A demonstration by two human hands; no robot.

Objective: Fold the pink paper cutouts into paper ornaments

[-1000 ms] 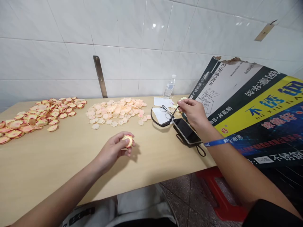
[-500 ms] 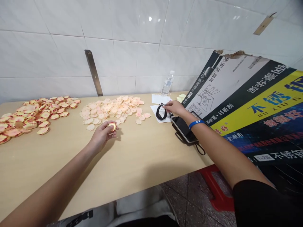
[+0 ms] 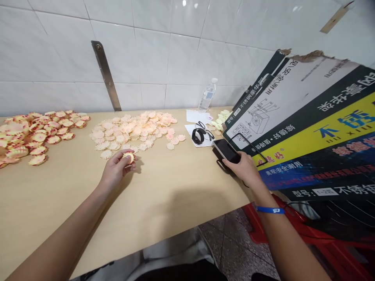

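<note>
My left hand (image 3: 113, 171) is closed on a small scalloped, flower-like disc (image 3: 128, 157), yellow with a reddish edge, just above the table. Beyond it spreads a heap of pale pink scalloped discs (image 3: 137, 128). Farther left lies a second heap of yellow discs with red edges (image 3: 43, 132). My right hand (image 3: 244, 168) grips the near end of a phone-like device (image 3: 226, 151) with a dark screen, its thumb along the side. Whether the device is lifted off the table I cannot tell. A black strap or cable shows beneath it.
A black watch-like band (image 3: 198, 136) and eyeglasses (image 3: 208, 134) lie on white paper (image 3: 190, 130). Behind stand a water bottle (image 3: 208, 95) and pale green pieces (image 3: 221, 119). A large printed cardboard box (image 3: 293, 128) leans at right. Below is a red stool (image 3: 254, 226).
My right hand has left the black band on the paper, come back toward me and closed on the device. My left hand still holds the disc. The view has shifted slightly.
</note>
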